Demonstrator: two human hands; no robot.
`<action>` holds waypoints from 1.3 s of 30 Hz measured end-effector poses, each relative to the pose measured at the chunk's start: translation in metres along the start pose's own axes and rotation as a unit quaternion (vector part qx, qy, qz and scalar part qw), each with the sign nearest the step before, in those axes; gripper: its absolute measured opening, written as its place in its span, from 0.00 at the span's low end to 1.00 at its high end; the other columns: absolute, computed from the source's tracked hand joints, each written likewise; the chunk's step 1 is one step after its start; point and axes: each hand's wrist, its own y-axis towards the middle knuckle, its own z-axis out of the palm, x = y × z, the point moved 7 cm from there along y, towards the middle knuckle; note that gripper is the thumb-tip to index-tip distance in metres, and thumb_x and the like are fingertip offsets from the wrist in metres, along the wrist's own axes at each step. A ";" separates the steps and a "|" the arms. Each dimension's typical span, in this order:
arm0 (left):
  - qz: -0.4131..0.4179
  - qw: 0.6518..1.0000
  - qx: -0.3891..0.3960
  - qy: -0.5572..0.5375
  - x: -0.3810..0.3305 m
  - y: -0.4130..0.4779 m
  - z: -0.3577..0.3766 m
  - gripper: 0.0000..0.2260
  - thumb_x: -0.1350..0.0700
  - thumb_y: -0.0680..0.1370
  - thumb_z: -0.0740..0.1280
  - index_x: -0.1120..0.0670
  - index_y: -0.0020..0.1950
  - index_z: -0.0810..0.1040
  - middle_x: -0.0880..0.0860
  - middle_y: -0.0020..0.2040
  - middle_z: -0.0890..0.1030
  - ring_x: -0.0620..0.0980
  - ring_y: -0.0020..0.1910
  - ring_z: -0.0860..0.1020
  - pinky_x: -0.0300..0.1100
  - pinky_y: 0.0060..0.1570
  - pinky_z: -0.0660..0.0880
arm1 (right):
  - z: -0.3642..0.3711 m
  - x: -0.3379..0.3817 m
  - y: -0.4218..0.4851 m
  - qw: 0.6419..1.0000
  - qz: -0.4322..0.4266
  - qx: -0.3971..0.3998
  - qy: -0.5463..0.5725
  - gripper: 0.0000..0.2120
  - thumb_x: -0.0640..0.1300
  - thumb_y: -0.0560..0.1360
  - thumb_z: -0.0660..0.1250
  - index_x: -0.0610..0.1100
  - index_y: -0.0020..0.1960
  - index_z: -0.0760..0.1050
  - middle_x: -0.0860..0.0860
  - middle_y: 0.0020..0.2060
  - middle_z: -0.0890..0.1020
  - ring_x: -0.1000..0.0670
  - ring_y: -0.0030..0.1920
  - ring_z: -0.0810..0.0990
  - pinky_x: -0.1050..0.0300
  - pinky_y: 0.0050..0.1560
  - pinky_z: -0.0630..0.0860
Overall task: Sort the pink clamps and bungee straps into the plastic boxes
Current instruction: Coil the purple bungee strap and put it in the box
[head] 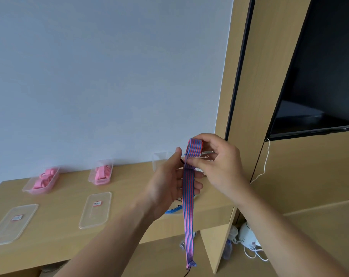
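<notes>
Bungee strap (pixel 188 206) held above tabletop (pixel 59 226), right hand (pixel 219 166) pinching its folded top, left hand (pixel 167 182) curled round it below; I'd make the folds even and tight so it fits the box (pixel 159 158)

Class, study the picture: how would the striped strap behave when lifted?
Probably floppy: the strap folds over at the right hand and hangs limp below. Likely light, since a fingertip pinch seems to hold it. Its loose end may swing.
</notes>
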 end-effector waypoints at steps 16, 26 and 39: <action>-0.028 0.999 -0.001 -0.018 -0.003 0.006 -0.013 0.22 0.38 0.81 0.65 0.56 0.48 0.83 0.58 0.41 0.84 0.57 0.37 0.82 0.50 0.42 0.79 | 0.013 0.015 -0.050 0.913 -0.338 -0.073 -0.216 0.15 0.32 0.71 0.73 0.38 0.57 0.81 0.49 0.52 0.84 0.50 0.54 0.81 0.60 0.58 0.76; -0.032 0.998 -0.012 -0.049 -0.014 0.009 -0.015 0.21 0.38 0.79 0.67 0.56 0.51 0.81 0.56 0.46 0.79 0.53 0.36 0.78 0.43 0.32 0.77 | 0.026 -0.004 -0.068 0.887 -0.381 -0.017 -0.261 0.14 0.37 0.75 0.74 0.36 0.59 0.82 0.45 0.62 0.81 0.45 0.67 0.77 0.52 0.70 0.71; 0.000 1.000 -0.014 -0.016 -0.008 0.007 -0.011 0.30 0.31 0.80 0.58 0.58 0.53 0.82 0.58 0.45 0.82 0.61 0.50 0.77 0.59 0.53 0.64 | 0.019 -0.014 -0.027 0.973 -0.032 0.100 -0.206 0.31 0.46 0.67 0.79 0.48 0.68 0.73 0.54 0.60 0.75 0.52 0.62 0.73 0.53 0.60 0.73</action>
